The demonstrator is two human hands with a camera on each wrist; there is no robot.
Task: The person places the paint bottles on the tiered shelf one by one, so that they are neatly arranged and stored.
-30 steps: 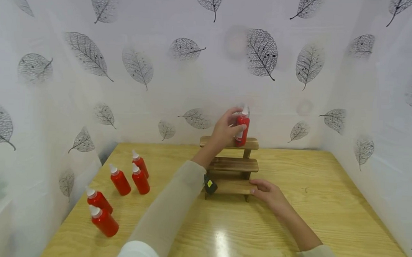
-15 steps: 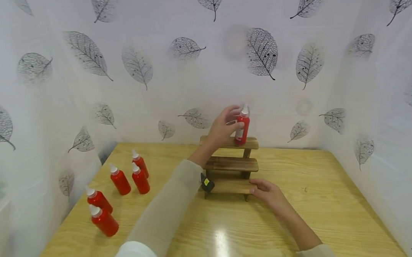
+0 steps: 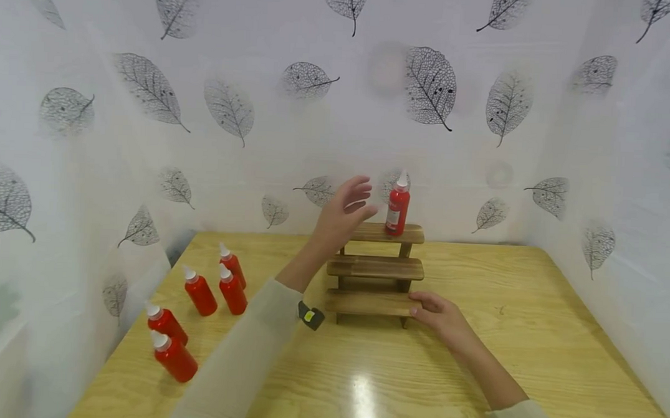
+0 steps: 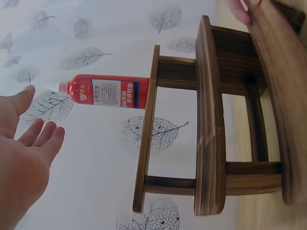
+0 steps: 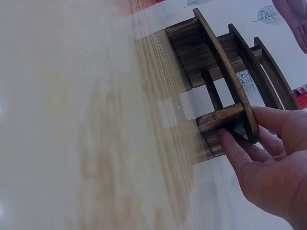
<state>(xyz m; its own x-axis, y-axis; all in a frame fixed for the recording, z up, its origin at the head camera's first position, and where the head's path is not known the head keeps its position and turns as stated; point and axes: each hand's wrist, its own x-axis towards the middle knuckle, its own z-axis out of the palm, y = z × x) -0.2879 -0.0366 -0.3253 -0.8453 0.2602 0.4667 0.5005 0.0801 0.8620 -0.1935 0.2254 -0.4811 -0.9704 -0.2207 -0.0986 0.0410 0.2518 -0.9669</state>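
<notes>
Pulled leftward since the earlier frame, the left hand [image 3: 337, 220], fingers parted, hung just left of the red bottle [image 3: 398, 210], which stood upright on the top step [image 3: 370, 233]; farther off, the right hand [image 3: 444, 318] pinched the bottom step [image 3: 370, 303].

A wood-grain table [image 3: 473, 377] bears a three-tier wooden display stand [image 3: 375, 267]. Left of the stand, five red squeeze bottles [image 3: 201, 295] with white nozzles stand on the table. The stand's top tier [image 3: 367, 232] carries a labelled red squeeze bottle [image 3: 398, 210], upright toward its right end.
</notes>
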